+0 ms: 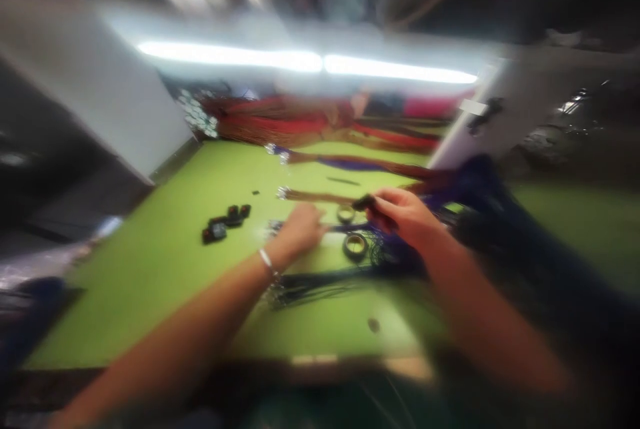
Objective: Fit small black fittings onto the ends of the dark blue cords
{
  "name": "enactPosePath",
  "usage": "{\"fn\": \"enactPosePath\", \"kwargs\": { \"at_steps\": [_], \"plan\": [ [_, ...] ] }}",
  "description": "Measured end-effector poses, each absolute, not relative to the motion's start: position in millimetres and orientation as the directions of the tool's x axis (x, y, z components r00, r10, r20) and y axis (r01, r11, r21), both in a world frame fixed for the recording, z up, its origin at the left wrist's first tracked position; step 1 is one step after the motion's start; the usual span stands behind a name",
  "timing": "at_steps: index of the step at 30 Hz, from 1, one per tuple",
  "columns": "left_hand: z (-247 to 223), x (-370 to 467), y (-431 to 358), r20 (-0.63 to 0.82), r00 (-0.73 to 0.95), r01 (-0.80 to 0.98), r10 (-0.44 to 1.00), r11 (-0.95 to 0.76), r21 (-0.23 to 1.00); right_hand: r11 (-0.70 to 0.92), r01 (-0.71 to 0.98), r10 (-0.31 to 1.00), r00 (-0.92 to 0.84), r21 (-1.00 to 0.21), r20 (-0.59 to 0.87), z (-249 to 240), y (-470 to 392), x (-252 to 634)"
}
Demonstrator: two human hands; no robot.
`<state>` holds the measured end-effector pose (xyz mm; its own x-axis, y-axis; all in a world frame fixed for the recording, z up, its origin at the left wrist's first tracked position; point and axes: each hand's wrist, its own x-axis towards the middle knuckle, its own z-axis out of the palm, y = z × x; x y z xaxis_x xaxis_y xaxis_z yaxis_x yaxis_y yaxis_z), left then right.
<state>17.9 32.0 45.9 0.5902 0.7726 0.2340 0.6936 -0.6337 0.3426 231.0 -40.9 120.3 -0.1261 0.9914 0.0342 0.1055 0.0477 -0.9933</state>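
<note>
My right hand [407, 215] grips a small black connector housing [364, 202] between thumb and fingers, above the table. My left hand [300, 232], wearing a white band at the wrist, reaches over a bundle of purple-blue wires [345, 227]. Its fingers are curled together at the wires, blurred, and what they pinch is hidden. White wire terminals [273, 225] show just left of that hand. Between and below the hands lie a roll of black tape [355, 246] and a second tape roll [345, 214].
Several black connector housings [215, 230] lie on the green tabletop [150, 269] at left. Dark wires [320, 287] lie in front; brown wires [325, 197] and red-brown bundles [300, 119] lie behind. A lit tube lamp [230, 54] spans above, between white side panels [120, 89].
</note>
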Motion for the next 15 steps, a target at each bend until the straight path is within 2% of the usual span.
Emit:
{"fn": "enactPosePath", "kwargs": {
  "at_steps": [5,9,11,12,15],
  "plan": [
    [38,42,53,0.230,0.574,0.728,0.786,-0.619,0.295,0.058,-0.021,0.998,-0.022,-0.998,0.058,120,-50,267],
    [44,36,76,0.263,0.577,0.716,0.773,-0.634,0.292,0.108,-0.033,0.970,0.223,-0.994,0.098,121,-66,318],
    [50,35,92,0.279,0.573,0.715,0.771,-0.636,0.291,0.153,0.075,0.935,0.313,-0.985,0.169,118,-76,343],
    [51,36,100,0.292,0.572,0.712,0.767,-0.641,0.288,0.140,0.171,0.934,0.303,-0.975,0.187,116,-82,354],
    [47,40,121,0.367,0.593,0.677,0.717,-0.690,0.254,0.012,0.528,0.986,0.132,-0.849,0.096,107,-95,377]
  ]
}}
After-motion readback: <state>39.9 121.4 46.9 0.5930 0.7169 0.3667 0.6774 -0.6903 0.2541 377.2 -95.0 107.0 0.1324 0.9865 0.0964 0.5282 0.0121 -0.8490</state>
